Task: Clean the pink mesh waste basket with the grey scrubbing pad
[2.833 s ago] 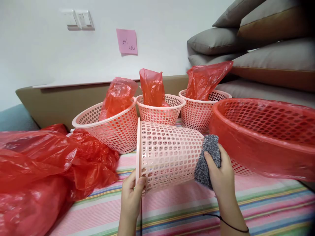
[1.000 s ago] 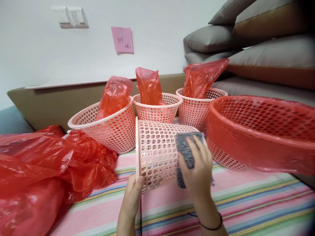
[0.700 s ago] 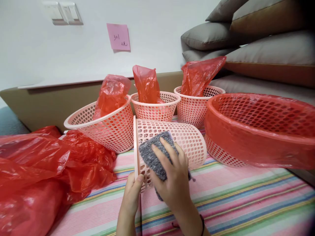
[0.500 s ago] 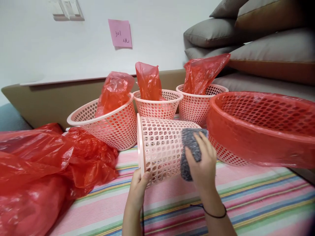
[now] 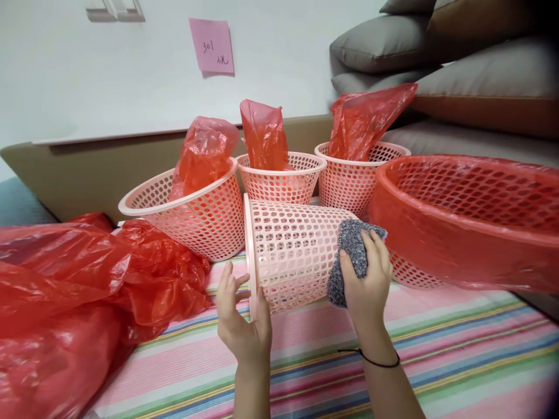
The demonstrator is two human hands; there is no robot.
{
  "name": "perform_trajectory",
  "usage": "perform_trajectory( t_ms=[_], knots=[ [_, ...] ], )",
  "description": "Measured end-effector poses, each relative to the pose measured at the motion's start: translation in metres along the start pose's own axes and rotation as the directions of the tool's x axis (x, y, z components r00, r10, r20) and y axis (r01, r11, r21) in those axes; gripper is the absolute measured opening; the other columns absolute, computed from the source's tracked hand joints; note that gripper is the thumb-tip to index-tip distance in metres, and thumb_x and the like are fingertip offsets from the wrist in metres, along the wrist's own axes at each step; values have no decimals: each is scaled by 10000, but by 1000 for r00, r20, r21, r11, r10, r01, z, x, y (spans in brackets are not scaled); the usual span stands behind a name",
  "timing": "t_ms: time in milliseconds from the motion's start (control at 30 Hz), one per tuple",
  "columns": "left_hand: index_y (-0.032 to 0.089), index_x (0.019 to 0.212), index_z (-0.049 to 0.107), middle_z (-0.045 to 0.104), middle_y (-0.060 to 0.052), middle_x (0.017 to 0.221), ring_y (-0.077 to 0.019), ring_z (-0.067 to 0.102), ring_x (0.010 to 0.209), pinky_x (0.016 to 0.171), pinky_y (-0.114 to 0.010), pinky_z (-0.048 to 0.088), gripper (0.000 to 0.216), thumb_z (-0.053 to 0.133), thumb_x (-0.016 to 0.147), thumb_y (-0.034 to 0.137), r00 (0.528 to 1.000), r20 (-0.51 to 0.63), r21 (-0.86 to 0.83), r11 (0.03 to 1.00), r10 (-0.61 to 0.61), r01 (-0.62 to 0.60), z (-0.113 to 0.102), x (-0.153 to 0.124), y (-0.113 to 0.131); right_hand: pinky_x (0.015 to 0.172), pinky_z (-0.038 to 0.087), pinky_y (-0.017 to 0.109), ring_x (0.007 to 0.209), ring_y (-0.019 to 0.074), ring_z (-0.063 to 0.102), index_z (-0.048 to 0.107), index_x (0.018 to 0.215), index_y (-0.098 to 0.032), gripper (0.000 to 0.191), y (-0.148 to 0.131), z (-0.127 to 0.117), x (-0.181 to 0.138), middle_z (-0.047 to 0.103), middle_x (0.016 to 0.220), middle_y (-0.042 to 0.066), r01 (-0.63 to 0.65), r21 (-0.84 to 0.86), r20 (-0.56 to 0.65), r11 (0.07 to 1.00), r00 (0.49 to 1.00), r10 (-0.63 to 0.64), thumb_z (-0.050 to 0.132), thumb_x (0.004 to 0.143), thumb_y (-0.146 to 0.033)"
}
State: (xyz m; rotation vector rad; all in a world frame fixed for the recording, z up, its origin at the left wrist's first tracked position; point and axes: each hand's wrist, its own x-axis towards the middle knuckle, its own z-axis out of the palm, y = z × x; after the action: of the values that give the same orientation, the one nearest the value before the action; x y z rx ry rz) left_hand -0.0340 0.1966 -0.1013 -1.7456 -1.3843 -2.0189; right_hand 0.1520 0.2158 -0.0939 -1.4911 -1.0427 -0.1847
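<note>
A pale pink perforated plastic basket point(image 5: 297, 250) lies on its side in front of me, its rim facing left and its base to the right. My left hand point(image 5: 244, 317) is at the rim's lower edge with fingers spread, the thumb by the basket's side; whether it touches the rim is hard to tell. My right hand point(image 5: 371, 279) is closed on a grey fuzzy scrubbing cloth point(image 5: 351, 247), which lies against the basket near its base. A dark cord circles my right wrist.
Behind stand three pink baskets point(image 5: 192, 218) with red plastic bags point(image 5: 264, 137) inside. At right is a basket wrapped in a red bag point(image 5: 458, 250). Crumpled red bags point(image 5: 65, 291) cover the left. Grey cushions point(image 5: 489, 87) are stacked at back right. A striped cloth point(image 5: 314, 372) lies underneath.
My left hand has loosened from the rim and its fingers have spread. My right hand has slid the cloth to the right, closer to the basket's base. The view has tilted slightly down.
</note>
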Motion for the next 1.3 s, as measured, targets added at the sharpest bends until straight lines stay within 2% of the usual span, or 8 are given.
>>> perform_trajectory(
  t_ms=[167,400,500,633,800,933,1067,1300],
  knots=[
    [251,1298,610,538,-145,1448,-267,564,1250,991,-426,492,500,615,844,41,941,42,146,930,335,-338,-4,5,-9,1113,338,578,1339,321,465,583,1309,-208,492,2,1,0,516,1425,144,-19,1,-7,1000,1000,19,542,877,-441],
    [231,1366,562,534,-111,1460,-271,505,1352,978,-371,536,510,566,879,78,978,157,-91,988,136,-122,-6,-1,-10,1117,323,567,1323,321,463,578,1300,-213,469,-18,1,-5,521,1413,131,85,25,56,996,995,-86,563,881,-421],
    [244,1397,534,483,-94,1504,-275,441,1399,891,-307,580,508,529,907,106,979,173,-124,989,105,-84,-6,-5,-12,1107,327,558,1327,325,434,549,1327,-265,466,-53,3,-21,499,1452,80,292,84,229,953,925,-304,569,877,-386],
    [242,1404,531,501,-86,1490,-263,452,1389,1071,-392,487,458,442,966,141,988,123,-134,988,96,-80,-8,-5,-18,1099,324,534,1360,335,366,525,1357,-306,481,-89,5,-42,462,1495,33,405,174,320,898,839,-441,557,877,-335],
    [289,1412,514,489,-52,1500,-214,426,1404,1090,-323,465,533,471,939,46,981,174,-145,987,91,-66,-7,-3,-22,1086,325,540,1292,327,446,555,1331,-300,451,-65,7,-30,520,1452,40,374,54,277,926,885,-374,544,887,-375],
    [297,1401,527,487,-49,1498,-221,437,1394,1074,-335,488,531,483,936,43,979,174,-161,984,102,-74,-5,-4,-22,1076,348,559,1269,332,504,610,1281,-218,463,-15,1,-5,567,1397,106,164,-68,79,984,984,-158,546,878,-436],
    [320,1388,539,479,-33,1501,-220,439,1391,1075,-342,492,504,475,954,73,981,189,-228,974,44,0,-2,-7,-21,1072,360,579,1278,353,515,627,1271,-162,510,11,-6,6,566,1382,169,26,-89,-18,996,999,-28,569,860,-458],
    [346,1393,531,441,4,1532,-186,393,1422,1157,-315,390,485,441,983,104,980,189,-282,952,-68,120,-2,-10,-17,1095,354,562,1291,321,469,566,1314,-231,444,-55,3,-24,523,1431,92,360,74,236,930,900,-367,561,890,-365]
  ],
)
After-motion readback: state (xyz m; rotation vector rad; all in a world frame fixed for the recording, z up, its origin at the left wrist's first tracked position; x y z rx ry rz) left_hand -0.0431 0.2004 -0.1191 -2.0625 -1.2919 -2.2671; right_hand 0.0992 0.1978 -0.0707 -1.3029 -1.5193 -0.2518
